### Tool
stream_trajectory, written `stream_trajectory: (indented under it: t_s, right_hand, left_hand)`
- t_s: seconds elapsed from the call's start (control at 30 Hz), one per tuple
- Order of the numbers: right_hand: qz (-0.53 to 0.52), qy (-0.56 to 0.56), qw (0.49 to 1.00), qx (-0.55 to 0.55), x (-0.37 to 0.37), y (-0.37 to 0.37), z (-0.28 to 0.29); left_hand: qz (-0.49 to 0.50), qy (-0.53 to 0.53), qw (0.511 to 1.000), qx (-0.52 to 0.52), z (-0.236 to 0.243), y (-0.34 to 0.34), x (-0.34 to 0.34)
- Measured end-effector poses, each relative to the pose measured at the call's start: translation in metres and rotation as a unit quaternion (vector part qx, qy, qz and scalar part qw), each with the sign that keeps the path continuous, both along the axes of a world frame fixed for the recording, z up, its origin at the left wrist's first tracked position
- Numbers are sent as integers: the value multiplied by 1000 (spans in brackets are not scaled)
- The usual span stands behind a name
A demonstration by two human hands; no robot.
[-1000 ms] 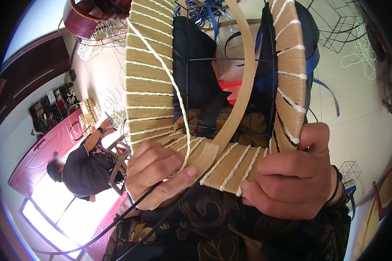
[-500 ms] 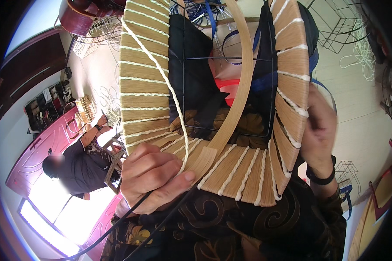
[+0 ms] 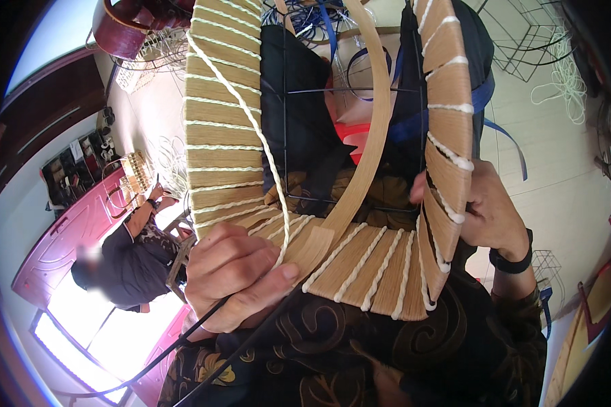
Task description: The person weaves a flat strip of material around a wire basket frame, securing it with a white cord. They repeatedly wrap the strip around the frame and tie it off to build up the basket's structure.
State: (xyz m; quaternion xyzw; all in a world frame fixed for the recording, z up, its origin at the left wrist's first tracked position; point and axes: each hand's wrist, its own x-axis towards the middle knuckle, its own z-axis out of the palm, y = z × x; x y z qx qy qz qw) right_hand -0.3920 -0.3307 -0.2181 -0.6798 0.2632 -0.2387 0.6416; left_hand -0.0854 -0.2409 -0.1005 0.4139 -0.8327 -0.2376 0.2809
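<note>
Across my lap rests a rectangular basket frame (image 3: 224,163), black wire wrapped with tan flat strip and crossed by cream twisted cord at intervals. My left hand (image 3: 234,278) is closed on its near left corner, thumb pressing the tan strip (image 3: 373,142) against the rim. A slack length of twisted cord (image 3: 254,122) runs from the far left side down into that hand. My right hand (image 3: 492,210) is closed around the right wall, where dark gaps show between the wraps. One fingertip shows on the inner side; the other fingers are partly hidden.
Blue strips (image 3: 482,98) and a red object (image 3: 353,139) lie beyond and under the frame. Wire frames (image 3: 526,44) and loose pale cord (image 3: 563,85) are on the floor at far right. Another person (image 3: 125,264) sits at left. Black cables (image 3: 156,366) cross near my left wrist.
My right hand has moved inward and gripped the right wall, with a fingertip now showing inside. The frame has shifted slightly left. My left hand keeps its hold.
</note>
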Motion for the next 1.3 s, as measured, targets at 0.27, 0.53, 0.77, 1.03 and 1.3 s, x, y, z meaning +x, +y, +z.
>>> stream_trajectory:
  t_s: [0.27, 0.53, 0.77, 1.03, 1.3]
  right_hand:
    - [-54, 83, 994, 54, 5, 4, 1]
    - [-86, 104, 989, 57, 4, 16, 2]
    - [-45, 138, 986, 76, 10, 10, 4]
    - [-51, 121, 989, 71, 13, 11, -5]
    - [-57, 107, 989, 83, 13, 10, -8]
  left_hand:
    - [-46, -51, 996, 58, 19, -11, 1]
    - [-34, -33, 998, 50, 15, -8, -1]
    - [-42, -34, 997, 54, 14, -8, 1]
    - [-17, -23, 999, 34, 8, -2, 0]
    - [-18, -26, 999, 38, 8, -4, 0]
